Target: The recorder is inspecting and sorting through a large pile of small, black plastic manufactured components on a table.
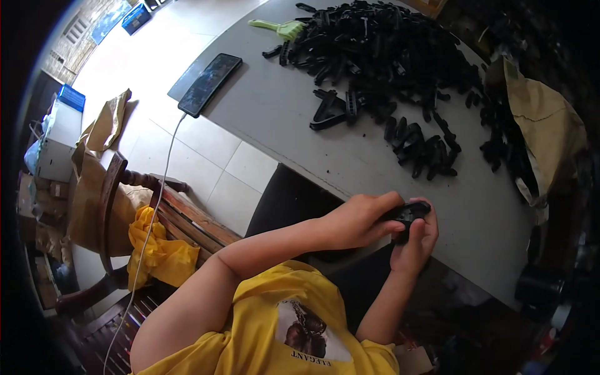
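Both of my hands meet just over the near edge of the grey table, closed around a small black plastic piece (407,214). My left hand (362,219) grips it from the left with bent fingers and thumb. From the right, my right hand (417,245) wraps its fingers behind the piece, its thumb on the front. The fingers hide part of the piece, so its exact kind cannot be made out. Beyond my hands lies a big heap of black plastic pieces (387,50), long and narrow, with a smaller cluster (419,147) nearer to me.
A pale green brush (275,27) rests at the heap's left edge. On the table's left corner lies a phone (209,85) with a white cable (164,181) hanging off. A brown paper sack (544,125) stands at the right. Left of me is a wooden chair (112,206) with yellow cloth (159,250).
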`<state>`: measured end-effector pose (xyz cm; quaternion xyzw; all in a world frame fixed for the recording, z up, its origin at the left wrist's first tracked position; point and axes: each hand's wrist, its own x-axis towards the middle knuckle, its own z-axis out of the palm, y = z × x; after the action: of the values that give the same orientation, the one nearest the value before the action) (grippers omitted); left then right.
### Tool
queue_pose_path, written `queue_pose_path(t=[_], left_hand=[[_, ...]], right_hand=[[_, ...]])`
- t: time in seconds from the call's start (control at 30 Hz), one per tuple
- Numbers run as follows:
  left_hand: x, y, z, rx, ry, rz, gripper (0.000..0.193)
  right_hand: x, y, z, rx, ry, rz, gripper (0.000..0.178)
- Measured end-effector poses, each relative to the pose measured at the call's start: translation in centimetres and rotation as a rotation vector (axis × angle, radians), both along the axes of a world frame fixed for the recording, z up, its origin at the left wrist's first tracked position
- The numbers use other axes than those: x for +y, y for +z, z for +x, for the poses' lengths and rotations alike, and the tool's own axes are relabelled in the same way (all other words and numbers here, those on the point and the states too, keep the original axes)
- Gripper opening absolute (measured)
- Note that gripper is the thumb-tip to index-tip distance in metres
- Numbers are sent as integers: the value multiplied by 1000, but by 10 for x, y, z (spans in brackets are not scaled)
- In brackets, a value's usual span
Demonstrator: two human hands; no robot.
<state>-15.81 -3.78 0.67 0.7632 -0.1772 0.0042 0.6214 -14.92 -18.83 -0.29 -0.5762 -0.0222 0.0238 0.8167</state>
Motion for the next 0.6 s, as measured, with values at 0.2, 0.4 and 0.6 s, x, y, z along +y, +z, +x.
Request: queue_pose_path(t=[0.2,0.4,0.6], left_hand=[[0,-2,-3,7,3,-17,29],[8,-6,-5,-3,-24,113,37],[67,-10,30,-71,680,857,39]], right_hand=[[6,4,-3,-39,-32,-60,41],[5,-5,0,-52,-68,-65,27],[-34,2,65,-86,-325,-325,7]])
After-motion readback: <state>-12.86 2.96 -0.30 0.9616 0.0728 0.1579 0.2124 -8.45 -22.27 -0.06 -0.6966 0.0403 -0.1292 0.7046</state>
